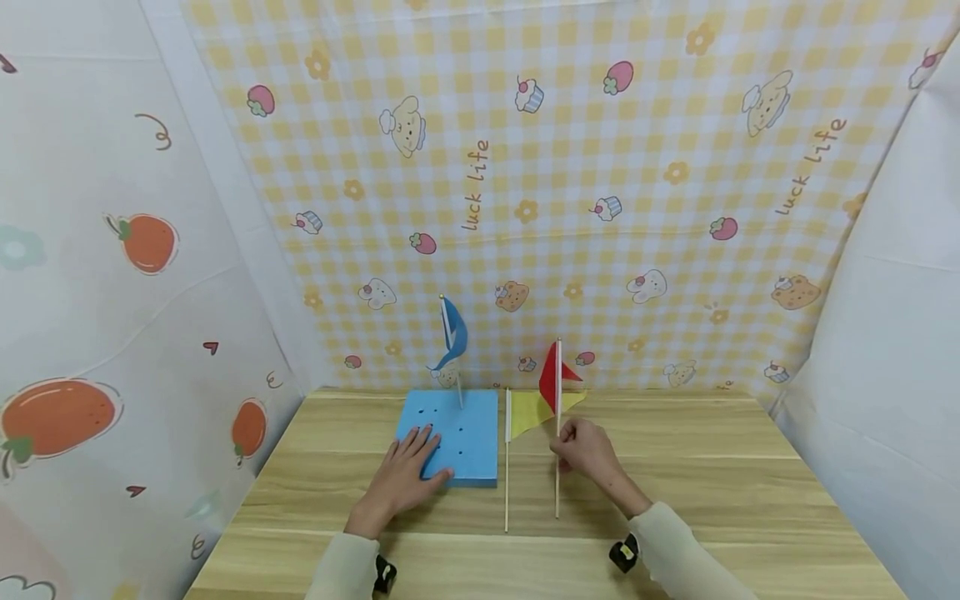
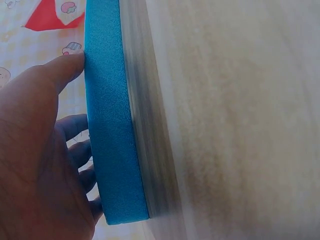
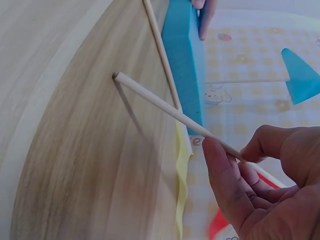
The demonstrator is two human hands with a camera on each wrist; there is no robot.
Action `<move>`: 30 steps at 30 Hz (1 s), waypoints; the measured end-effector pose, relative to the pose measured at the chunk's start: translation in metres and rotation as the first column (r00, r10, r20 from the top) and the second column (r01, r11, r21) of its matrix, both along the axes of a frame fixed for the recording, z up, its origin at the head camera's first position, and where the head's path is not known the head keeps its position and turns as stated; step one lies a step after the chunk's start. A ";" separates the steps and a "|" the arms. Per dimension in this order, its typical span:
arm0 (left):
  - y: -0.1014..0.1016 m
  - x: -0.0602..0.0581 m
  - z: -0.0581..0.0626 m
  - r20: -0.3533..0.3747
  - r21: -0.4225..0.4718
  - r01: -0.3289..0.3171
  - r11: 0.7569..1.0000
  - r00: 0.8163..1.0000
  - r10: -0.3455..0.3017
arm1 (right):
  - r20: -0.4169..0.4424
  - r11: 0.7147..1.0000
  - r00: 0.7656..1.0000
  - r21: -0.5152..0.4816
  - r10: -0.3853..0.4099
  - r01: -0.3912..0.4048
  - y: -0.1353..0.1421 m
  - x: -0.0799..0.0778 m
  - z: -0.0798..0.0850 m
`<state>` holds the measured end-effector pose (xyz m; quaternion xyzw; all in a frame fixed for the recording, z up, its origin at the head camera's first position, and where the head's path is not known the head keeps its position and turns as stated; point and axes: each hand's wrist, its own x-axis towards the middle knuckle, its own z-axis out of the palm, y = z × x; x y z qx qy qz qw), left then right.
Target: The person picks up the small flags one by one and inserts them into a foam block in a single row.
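Observation:
My right hand (image 1: 588, 450) pinches the wooden stick of a red flag (image 1: 551, 379) between thumb and fingers. In the right wrist view the stick (image 3: 155, 100) slants with its bottom end low over the table. My left hand (image 1: 405, 475) lies spread on the near left part of a blue foam block (image 1: 476, 462) with several small holes in its top. Toward the block's back, a blue flag (image 1: 453, 329) stands upright on its stick. Between the block and the red flag, a yellow flag (image 1: 528, 412) lies flat, its stick pointing toward me.
The wood-grain table (image 1: 705, 483) runs back to a yellow checked cloth (image 1: 555, 275) hung behind it. White cloths hang on the left (image 1: 187, 333) and right. Each wrist wears a small black camera strap.

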<state>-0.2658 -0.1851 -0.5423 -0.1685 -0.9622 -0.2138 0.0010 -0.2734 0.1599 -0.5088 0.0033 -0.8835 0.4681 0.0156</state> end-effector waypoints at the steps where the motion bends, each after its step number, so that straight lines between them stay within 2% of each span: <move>1: 0.000 0.000 0.000 0.003 -0.003 0.000 1.000 1.000 0.000 | -0.008 1.000 1.000 -0.006 0.004 -0.004 -0.001 0.000 0.002; 11: -0.001 -0.001 -0.004 -0.010 0.006 0.001 1.000 1.000 -0.001 | -0.100 0.999 0.994 -0.006 0.051 -0.051 -0.009 -0.002 0.013; 21: -0.001 -0.002 -0.005 0.000 -0.002 -0.010 1.000 1.000 0.010 | -0.136 0.992 0.987 -0.083 0.081 -0.093 -0.022 -0.006 0.029; 30: -0.001 -0.002 -0.003 -0.001 -0.002 -0.004 1.000 1.000 0.004 | -0.234 0.987 0.965 -0.074 0.121 -0.142 -0.043 -0.010 0.046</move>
